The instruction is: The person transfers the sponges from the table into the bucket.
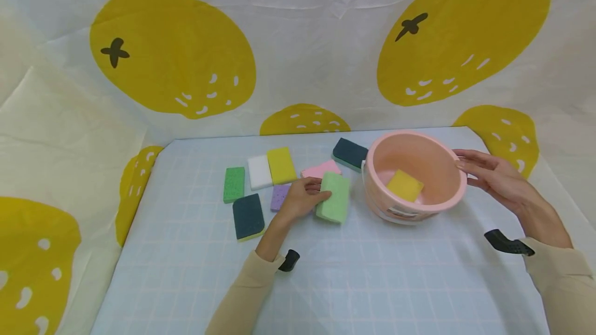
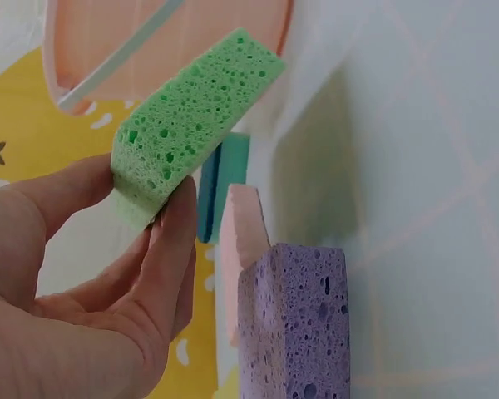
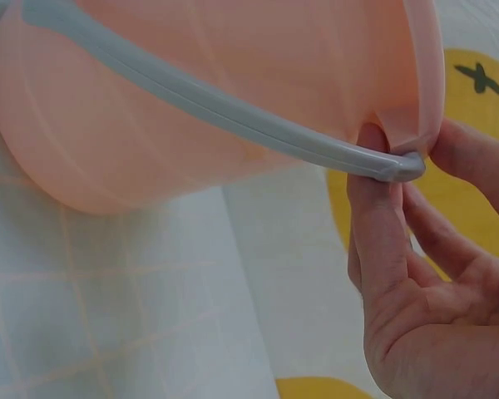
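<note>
Between the thumb and fingers of my left hand (image 1: pixel 302 198) is a light green sponge (image 1: pixel 334 198), raised over the table in the left wrist view. The pink bucket (image 1: pixel 379 200) stands to its right, with a yellow sponge (image 1: pixel 404 186) inside. My right hand (image 1: pixel 495 174) pinches the bucket's rim on the right side, thumb over the edge and fingers outside by the grey handle (image 3: pixel 233 116). Below the left hand, in its wrist view, are a purple sponge (image 2: pixel 312 324) and a pink sponge (image 2: pixel 243 229).
Left of the hand lie a dark-topped sponge (image 1: pixel 248 216), a green sponge (image 1: pixel 234 185), a white sponge (image 1: pixel 259 172) and a flat yellow sponge (image 1: pixel 281 165). Another dark sponge (image 1: pixel 349 153) lies behind, against the bucket's left side. A fruit-print cloth (image 1: pixel 298 66) hangs behind the table.
</note>
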